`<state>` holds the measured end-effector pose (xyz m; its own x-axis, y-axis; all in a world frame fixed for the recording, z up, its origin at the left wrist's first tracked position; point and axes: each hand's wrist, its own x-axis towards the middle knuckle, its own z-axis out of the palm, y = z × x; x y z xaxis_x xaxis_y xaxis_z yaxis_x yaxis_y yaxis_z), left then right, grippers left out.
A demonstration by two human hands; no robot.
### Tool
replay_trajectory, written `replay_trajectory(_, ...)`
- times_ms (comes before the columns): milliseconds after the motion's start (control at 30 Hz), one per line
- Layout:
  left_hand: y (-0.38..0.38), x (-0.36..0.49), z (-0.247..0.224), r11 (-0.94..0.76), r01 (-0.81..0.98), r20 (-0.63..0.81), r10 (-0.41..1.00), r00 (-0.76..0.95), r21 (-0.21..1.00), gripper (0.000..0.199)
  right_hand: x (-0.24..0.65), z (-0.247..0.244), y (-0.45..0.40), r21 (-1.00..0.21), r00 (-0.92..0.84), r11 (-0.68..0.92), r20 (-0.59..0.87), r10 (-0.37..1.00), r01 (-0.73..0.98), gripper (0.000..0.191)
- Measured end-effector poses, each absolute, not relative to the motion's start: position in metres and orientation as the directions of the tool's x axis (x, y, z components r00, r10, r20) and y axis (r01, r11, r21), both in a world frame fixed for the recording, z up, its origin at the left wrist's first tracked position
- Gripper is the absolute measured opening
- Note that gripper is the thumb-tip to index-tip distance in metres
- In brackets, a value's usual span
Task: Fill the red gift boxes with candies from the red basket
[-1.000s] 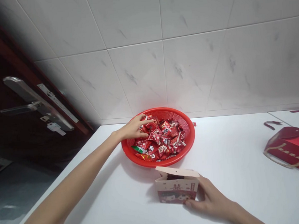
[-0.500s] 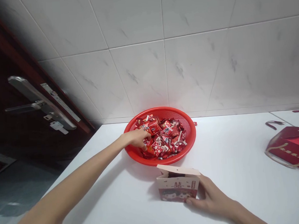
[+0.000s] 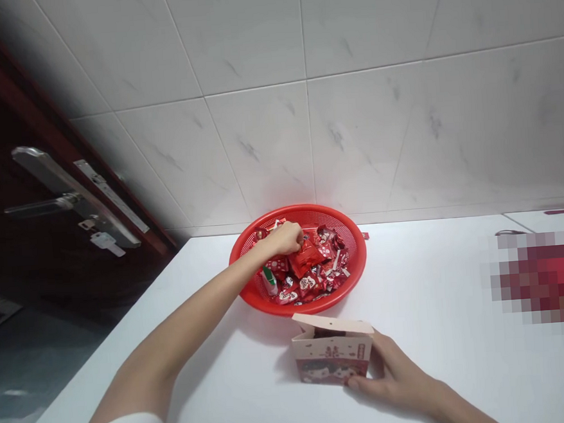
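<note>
My left hand (image 3: pixel 286 238) reaches into a red plastic basket (image 3: pixel 360 257) with perforated sides. Its fingers are curled closed at a shiny red candy packet (image 3: pixel 307 256), which appears pinched at its upper edge; the fingertips are partly hidden. Around it lies a heap of wrapped candies (image 3: pixel 311 285), mostly red with white print. In front of the basket, a small cream-and-red paper box (image 3: pixel 333 359) stands on the table with its top flap partly raised. My right hand (image 3: pixel 387 371) grips this box by its right side, thumb at the front lower corner. The inside of the box looks dark.
The white table (image 3: pixel 237 395) meets a tiled wall (image 3: pixel 268 154) behind the basket. At the right edge lies a red object (image 3: pixel 552 276), blurred into blocks. A dark red door (image 3: pixel 4 244) with a handle and hanging keys (image 3: pixel 106 242) stands at left.
My left hand has moved right and farther back within the basket, shifting candies; a green-and-white wrapper now shows. My right hand still holds the box in nearly the same place.
</note>
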<state>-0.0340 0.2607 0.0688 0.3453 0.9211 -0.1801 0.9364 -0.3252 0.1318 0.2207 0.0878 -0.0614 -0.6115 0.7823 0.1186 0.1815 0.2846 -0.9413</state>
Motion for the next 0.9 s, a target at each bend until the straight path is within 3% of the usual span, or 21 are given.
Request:
replay_trajectory(100, 0.266, -0.030, 0.083, -0.355, 0.933, -0.244, 0.901, 0.359, 0.060, 0.018, 0.221, -0.060, 0.088, -0.949, -0.631, 0.269, 0.107, 0.769, 0.166, 0.058)
replay_trajectory(267, 0.264, -0.001, 0.081, -0.561, 0.814, -0.088, 0.812, 0.576, 0.151, 0.039, 0.221, -0.059, 0.089, -0.946, -0.626, 0.270, 0.103, 0.773, 0.179, 0.059)
replay_trajectory(400, 0.259, 0.031, 0.060, -0.634, 0.771, -0.257, 0.736, 0.626, 0.062, 0.060, 0.220, -0.058, 0.088, -0.945, -0.617, 0.275, 0.112, 0.779, 0.176, 0.059)
replay_trajectory(467, 0.257, 0.037, 0.058, -0.606, 0.795, -0.321, 0.755, 0.572, -0.010, 0.052, 0.220, -0.058, 0.088, -0.944, -0.616, 0.280, 0.117, 0.779, 0.176, 0.059)
replay_trajectory(633, 0.255, 0.021, 0.078, -0.432, 0.892, -0.458, 0.824, 0.332, -0.132, 0.008, 0.221, -0.057, 0.088, -0.946, -0.626, 0.281, 0.121, 0.771, 0.164, 0.053)
replay_trajectory(767, 0.248, 0.004, 0.097, -0.340, 0.931, -0.511, 0.829, 0.228, -0.136, 0.011, 0.220, -0.056, 0.088, -0.946, -0.617, 0.278, 0.122, 0.778, 0.164, 0.053)
replay_trajectory(900, 0.242, -0.009, 0.105, -0.273, 0.961, -0.539, 0.817, 0.206, -0.047, 0.012, 0.220, -0.056, 0.087, -0.944, -0.607, 0.290, 0.140, 0.782, 0.156, 0.051)
